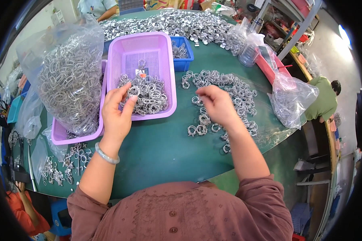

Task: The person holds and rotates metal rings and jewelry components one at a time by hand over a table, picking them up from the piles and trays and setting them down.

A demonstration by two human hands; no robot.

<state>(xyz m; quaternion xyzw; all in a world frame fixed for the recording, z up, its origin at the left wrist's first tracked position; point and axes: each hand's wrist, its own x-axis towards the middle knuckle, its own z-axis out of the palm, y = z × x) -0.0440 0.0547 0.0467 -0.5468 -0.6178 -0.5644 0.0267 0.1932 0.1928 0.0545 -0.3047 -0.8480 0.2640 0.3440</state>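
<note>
Over the near left side of a purple basket (pixel 171 80), my left hand (pixel 117 114) has thumb and forefinger around a silver metal ring clasp (pixel 135 89). Its other fingers are partly hidden. Behind the fingertips, a heap of similar ring clasps (pixel 153 96) lies in the basket. My right hand (pixel 217 105) is closed, palm down, at the left edge of a loose spread of ring clasps (pixel 241 94) on the green table (pixel 165 156). A ring clasp (pixel 196 100) shows at its curled fingertips, which are partly hidden.
A clear bag of ring clasps (pixel 70 80) stands in another purple basket (pixel 78 138) at left. Behind are a blue bin (pixel 184 64) and a wide pile of small metal pieces (pixel 169 24). At right are a pink tray (pixel 265 60) and a plastic bag (pixel 291 96). Other people sit nearby.
</note>
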